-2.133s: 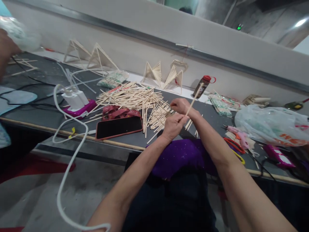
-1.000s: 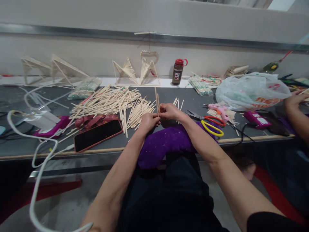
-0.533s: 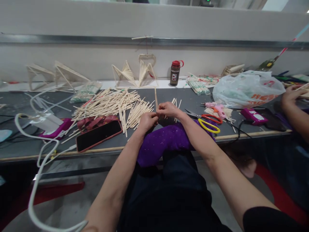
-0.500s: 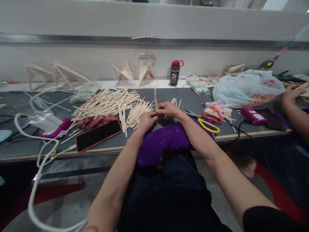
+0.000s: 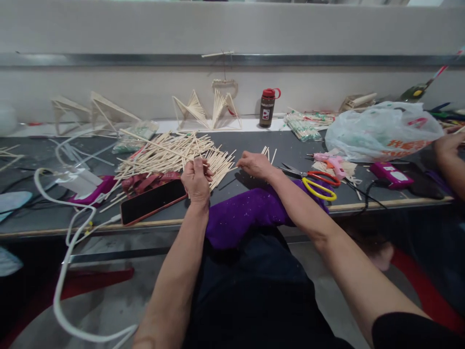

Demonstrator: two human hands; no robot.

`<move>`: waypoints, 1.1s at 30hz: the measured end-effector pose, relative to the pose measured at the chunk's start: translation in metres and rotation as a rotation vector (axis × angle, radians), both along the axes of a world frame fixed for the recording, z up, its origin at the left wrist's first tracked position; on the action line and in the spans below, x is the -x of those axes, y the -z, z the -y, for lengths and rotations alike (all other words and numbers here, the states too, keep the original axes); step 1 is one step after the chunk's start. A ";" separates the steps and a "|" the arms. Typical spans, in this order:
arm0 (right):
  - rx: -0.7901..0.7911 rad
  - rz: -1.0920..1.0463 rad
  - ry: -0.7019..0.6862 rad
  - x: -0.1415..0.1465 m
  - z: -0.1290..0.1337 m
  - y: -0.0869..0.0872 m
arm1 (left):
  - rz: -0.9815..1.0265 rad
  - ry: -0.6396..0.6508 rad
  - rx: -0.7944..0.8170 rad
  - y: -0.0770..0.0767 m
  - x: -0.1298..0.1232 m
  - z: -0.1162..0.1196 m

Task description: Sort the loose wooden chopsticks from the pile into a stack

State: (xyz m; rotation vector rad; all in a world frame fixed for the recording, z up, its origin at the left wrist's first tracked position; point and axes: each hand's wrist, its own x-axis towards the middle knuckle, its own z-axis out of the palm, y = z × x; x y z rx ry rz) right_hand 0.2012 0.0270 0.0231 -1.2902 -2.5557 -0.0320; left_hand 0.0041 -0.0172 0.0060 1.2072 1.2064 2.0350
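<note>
My left hand [image 5: 196, 180] is closed around a thin wooden stick [image 5: 154, 143], which slants up and left over the pile of loose sticks [image 5: 170, 154]. A smaller bundle of sticks [image 5: 222, 164] lies just beyond its fingers. To the right, my right hand [image 5: 256, 165] is pinched above the dark table; a pale tip shows at its fingertips, too small to name. Under my right forearm lies a purple cloth [image 5: 240, 213] along the table's edge. Several short sticks [image 5: 269, 154] rest behind the right hand.
Scissors [image 5: 319, 184] with red and yellow handles and a pink glue gun [image 5: 329, 162] lie right. A phone [image 5: 154, 201] with a cable is at left. Behind stand stick frames [image 5: 192, 110], a bottle [image 5: 267, 109] and a plastic bag [image 5: 381, 131]. Another person's hand [image 5: 448, 143] is far right.
My hands have parted. The left moved left with the stick, which stood upright between both hands before and now slants left. The right stays almost in place. The view shifted slightly.
</note>
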 end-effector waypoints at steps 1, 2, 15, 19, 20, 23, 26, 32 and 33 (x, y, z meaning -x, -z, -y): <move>0.005 0.057 -0.012 0.002 0.002 -0.001 | -0.010 -0.035 -0.007 0.001 0.003 -0.001; 0.011 0.101 -0.023 0.003 0.004 -0.002 | -0.023 -0.069 -0.013 0.001 0.005 -0.002; -0.008 0.053 -0.073 0.039 -0.008 0.004 | -0.141 -0.096 -0.010 0.002 0.011 -0.004; -0.042 0.067 -0.051 0.059 -0.031 0.001 | -0.399 -0.117 0.025 0.005 0.007 0.000; -0.030 0.094 -0.065 0.063 -0.035 -0.001 | -0.485 -0.116 0.031 0.006 0.003 0.003; 0.013 0.162 -0.086 0.060 -0.042 -0.004 | -0.704 -0.061 0.006 0.007 -0.012 0.012; 0.016 0.138 -0.046 0.042 -0.045 -0.003 | -0.899 0.092 -0.070 0.008 -0.030 0.018; 0.093 -0.095 0.000 0.012 -0.050 0.004 | -1.124 0.228 -0.063 0.005 -0.054 0.013; 0.127 -0.128 -0.015 0.012 -0.050 0.005 | -1.135 0.230 -0.069 0.004 -0.057 0.013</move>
